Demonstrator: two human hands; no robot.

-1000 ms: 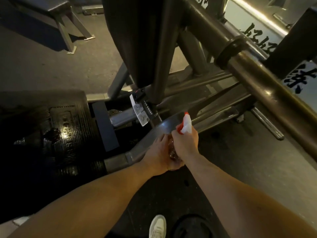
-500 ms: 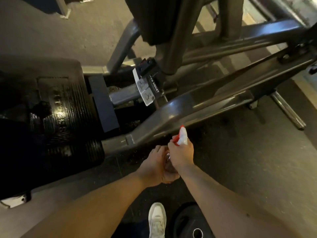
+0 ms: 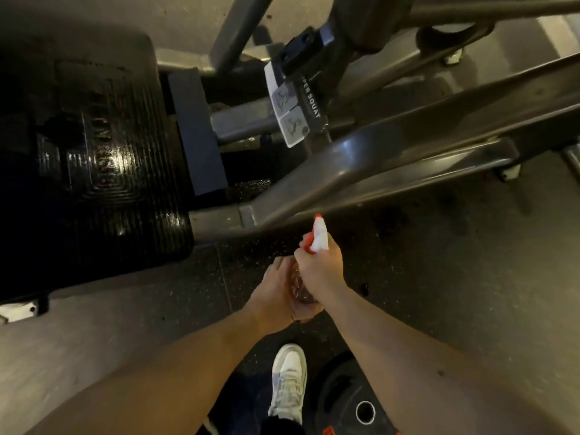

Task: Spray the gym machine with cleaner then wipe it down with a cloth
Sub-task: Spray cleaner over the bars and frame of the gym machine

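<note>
The gym machine (image 3: 408,152), a grey steel frame with a long slanted beam, runs across the upper half of my view. The clear spray bottle with a white and red trigger head (image 3: 318,238) sits just below the beam's lower edge, its nozzle aimed at the metal.

My right hand (image 3: 320,268) is wrapped round the bottle's neck with a finger over the red trigger. My left hand (image 3: 273,296) curls round the clear body from below. Both grips match the frame half a second back. What differs is the view, which has tipped further down: the machine's higher tubes have slid out at the top, and more of the white sneaker (image 3: 288,381) and the black weight plate (image 3: 354,403) shows at the bottom.

The black ribbed footplate (image 3: 94,152) fills the left side, its near corner close to the left hand. The white and black label reading SQUAT (image 3: 288,111) hangs above the beam. To the right of the hands lies open dark speckled rubber floor (image 3: 439,262), up to the beam's foot.
</note>
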